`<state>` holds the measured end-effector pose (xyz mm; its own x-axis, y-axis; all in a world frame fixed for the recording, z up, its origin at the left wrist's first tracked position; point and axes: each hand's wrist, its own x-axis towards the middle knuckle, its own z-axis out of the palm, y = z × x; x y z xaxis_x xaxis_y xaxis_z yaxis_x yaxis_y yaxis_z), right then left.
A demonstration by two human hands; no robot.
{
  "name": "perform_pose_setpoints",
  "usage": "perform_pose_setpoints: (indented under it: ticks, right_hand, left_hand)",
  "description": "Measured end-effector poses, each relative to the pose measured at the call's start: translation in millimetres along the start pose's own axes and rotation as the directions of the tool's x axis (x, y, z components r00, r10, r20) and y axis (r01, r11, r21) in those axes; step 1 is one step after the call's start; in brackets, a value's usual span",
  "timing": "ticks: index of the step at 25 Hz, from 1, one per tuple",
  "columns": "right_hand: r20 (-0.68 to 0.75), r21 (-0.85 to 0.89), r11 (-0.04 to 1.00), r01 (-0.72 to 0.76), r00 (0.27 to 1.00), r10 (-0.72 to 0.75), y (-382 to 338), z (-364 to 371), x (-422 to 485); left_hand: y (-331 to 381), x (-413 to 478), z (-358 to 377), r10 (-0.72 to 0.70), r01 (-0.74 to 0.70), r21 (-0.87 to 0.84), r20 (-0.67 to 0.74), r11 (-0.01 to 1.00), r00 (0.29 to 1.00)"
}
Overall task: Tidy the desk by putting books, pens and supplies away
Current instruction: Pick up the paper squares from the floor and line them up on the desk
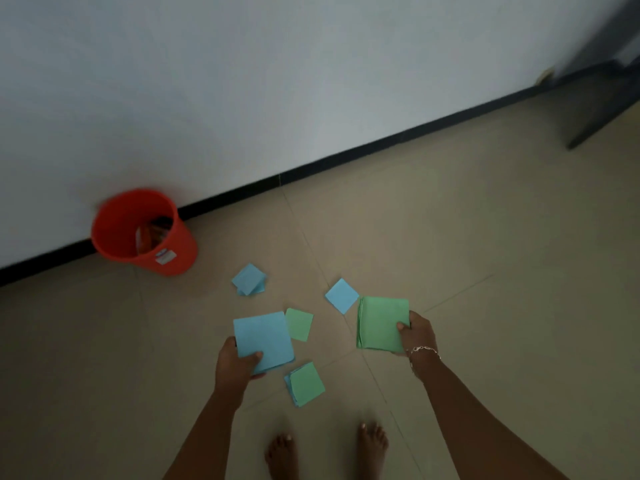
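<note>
My left hand (pixel 237 363) grips a stack of blue paper squares (pixel 263 337) above the floor. A stack of green paper squares (pixel 381 322) is held in my right hand (pixel 417 336), which wears a bracelet. Loose squares lie on the tiled floor between and around my hands: a small blue pile (pixel 249 279) further out, a single blue square (pixel 341 295), a green square (pixel 299 324) beside the blue stack, and a green-on-blue pile (pixel 305 383) near my feet.
A red plastic bin (pixel 166 251) with some wrappers inside stands against the white wall at the left. A black baseboard (pixel 346 157) runs along the wall. A dark furniture leg (pixel 602 116) is at the far right. My bare feet (pixel 325 448) are at the bottom.
</note>
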<state>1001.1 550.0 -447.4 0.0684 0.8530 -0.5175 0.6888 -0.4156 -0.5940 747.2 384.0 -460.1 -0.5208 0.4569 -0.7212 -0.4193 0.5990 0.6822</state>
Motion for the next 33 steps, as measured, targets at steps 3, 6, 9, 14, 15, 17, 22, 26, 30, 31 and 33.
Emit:
perform_pose_setpoints:
  ticks: [3,6,9,14,15,17,22,26,30,31,33]
  right_hand:
    - [-0.064,0.015,0.997,0.069,0.996,-0.068,-65.1,-54.2,-42.1]
    - [-0.125,0.081,0.988,0.132,0.985,-0.122,-124.8,-95.4,-82.4]
    - [-0.153,0.065,0.978,0.196,0.971,-0.184,-177.7,-118.9,-120.3]
    - [-0.122,0.126,0.942,0.312,0.947,-0.298,-244.8,-127.9,-163.5]
    - [-0.11,0.132,0.936,0.325,0.944,-0.312,-253.7,-126.0,-169.0]
    - [-0.087,0.138,0.928,0.347,0.937,-0.338,-269.9,-120.6,-178.6]
    - [0.055,0.114,0.861,0.496,0.862,-0.504,-311.7,-91.9,-213.8]
    - [0.216,0.112,0.78,0.616,0.751,-0.624,-333.4,-50.5,-259.4]
    - [0.394,0.139,0.688,0.712,0.598,-0.698,-335.7,1.0,-322.9]
    - [0.444,0.15,0.674,0.724,0.56,-0.7,-332.8,14.8,-341.2]
    - [0.523,0.165,0.665,0.729,0.507,-0.685,-327.1,37.6,-375.8]
  left_hand:
    - [73.6,-66.7,-9.6,0.09,-0.088,-0.037,0.063,0.995,0.994]
    - [137.8,-125.4,-32.9,0.182,-0.176,-0.076,0.083,0.981,0.98]
    - [185.5,-165.3,-54.1,0.244,-0.241,-0.055,0.057,0.969,0.968]
    - [233.4,-210.8,-94.5,0.356,-0.356,-0.048,-0.016,0.933,0.934]
    - [237.3,-217.1,-103.6,0.371,-0.373,-0.05,-0.049,0.927,0.928]
    - [241.7,-226.8,-120.9,0.393,-0.402,-0.073,-0.113,0.913,0.912]
    - [231.2,-275.9,-167.4,0.378,-0.452,-0.201,-0.319,0.869,0.869]
    - [199.4,-318.3,-205.1,0.319,-0.474,-0.226,-0.495,0.851,0.808]
    - [147.2,-379.8,-240.9,0.215,-0.505,-0.28,-0.664,0.817,0.716]
    - [131.4,-396.1,-250.7,0.179,-0.511,-0.295,-0.703,0.807,0.688]
    - [103.5,-423.6,-267.4,0.116,-0.521,-0.323,-0.756,0.79,0.644]
